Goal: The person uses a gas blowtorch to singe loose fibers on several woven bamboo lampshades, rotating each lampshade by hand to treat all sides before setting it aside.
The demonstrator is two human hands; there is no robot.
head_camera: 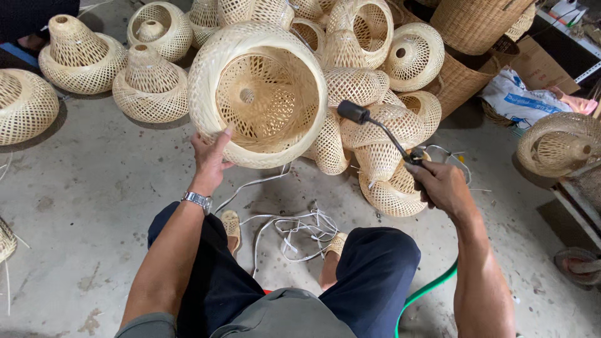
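left hand (pixel 210 158) gripping woven lampshade (pixel 258 94), right hand (pixel 441 186) clenched around black torch (pixel 383 133)

A grey concrete floor (pixel 106 188), stained and scuffed, carries everything here. Across its far side sits a heap of woven bamboo lampshades (pixel 369 125), pale and bell-shaped, leaning on one another, with three more shades (pixel 150 84) standing apart to the left (each narrow end up). A loose tangle of white strips (pixel 300 228) lies on the concrete between the person's sandalled feet (pixel 231 224), and a green hose (pixel 426 291) runs over the floor at the lower right. Darker wicker baskets (pixel 463 78) stand behind the heap, with a white and blue plastic bag (pixel 516 97) on the floor beside them
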